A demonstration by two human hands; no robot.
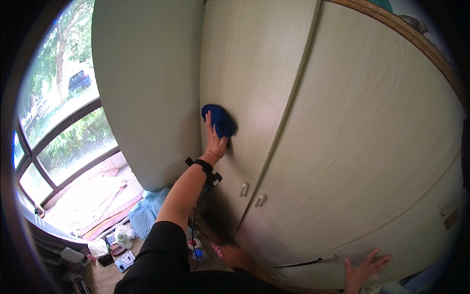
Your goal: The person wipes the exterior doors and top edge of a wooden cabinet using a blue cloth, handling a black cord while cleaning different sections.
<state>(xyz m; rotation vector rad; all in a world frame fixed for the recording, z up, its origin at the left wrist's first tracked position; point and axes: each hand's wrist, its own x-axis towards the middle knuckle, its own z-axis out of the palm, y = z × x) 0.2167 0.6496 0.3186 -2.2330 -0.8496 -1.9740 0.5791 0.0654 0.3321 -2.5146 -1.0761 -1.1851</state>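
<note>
My left hand (216,141) presses a dark blue cloth (220,119) flat against the pale wood-grain door (253,73) of a tall wardrobe, close to its left edge by the wall corner. A black strap with a small device (211,178) sits around my left wrist, and a cable hangs from it. At the lower right, my right hand (366,270) is empty with its fingers spread. It is in front of or against the wardrobe's lower front; contact cannot be told. Two door handles (244,189) flank the seam between the doors.
A grey-green wall (150,84) meets the wardrobe on the left. Beyond it are a window (73,136) and a pink-covered bed or ledge (99,202). A light blue bag (148,211), a phone with a cartoon case (125,261) and a blue-capped bottle (198,253) stand low down.
</note>
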